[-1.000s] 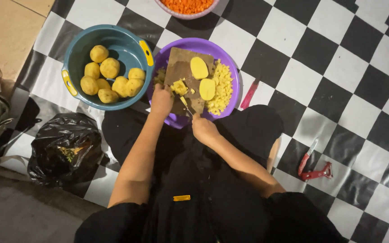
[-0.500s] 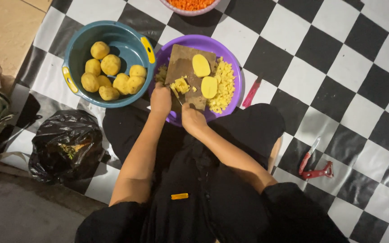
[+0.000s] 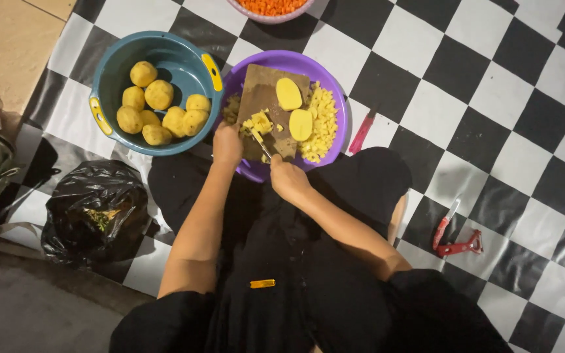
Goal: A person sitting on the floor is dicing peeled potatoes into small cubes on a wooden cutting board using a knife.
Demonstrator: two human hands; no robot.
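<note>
A: L hand (image 3: 227,144) where?
B: On the near-left edge of the board (image 3: 266,108), fingers curled down beside the small potato piece (image 3: 257,123) being cut. Looks pressed on it, but fingertips are hidden, can't tell exactly.

A: R hand (image 3: 287,178)?
B: Fist wrapped tight on the knife (image 3: 261,142) handle, blade angled up-left into the piece. Board sits across a purple basin (image 3: 341,104).

A: How's the potato gonna handle?
B: My guess: peeled, so wet and slick, firm not soft, light. Small chunk = likely to roll or skid under the blade. Best held from the top and sides w/ tips tucked back, flat cut face down. Board itself is stiff, but it's bridging the basin rim so might rock.

A: Rest of the potato?
B: Two peeled halves (image 3: 289,93) on the far-right part of the board, one just beside the other. Diced cubes (image 3: 320,124) piled in the basin right of the board, a few more at its left edge.

A: Around it?
B: Blue tub (image 3: 109,72) w/ yellow handles touching the basin's left side, whole peeled potatoes (image 3: 159,95) inside. Bowl of orange bits (image 3: 271,5) at top edge. Black bag (image 3: 93,209) near the left knee. Red-handled thing (image 3: 364,131) just right of the basin, red peeler (image 3: 458,247) well apart at right. All on a checkered mat (image 3: 505,85).

A: Anything in the way?
B: Halves crowd the board's far side, so not much cutting room. Tub is close to the L elbow.
</note>
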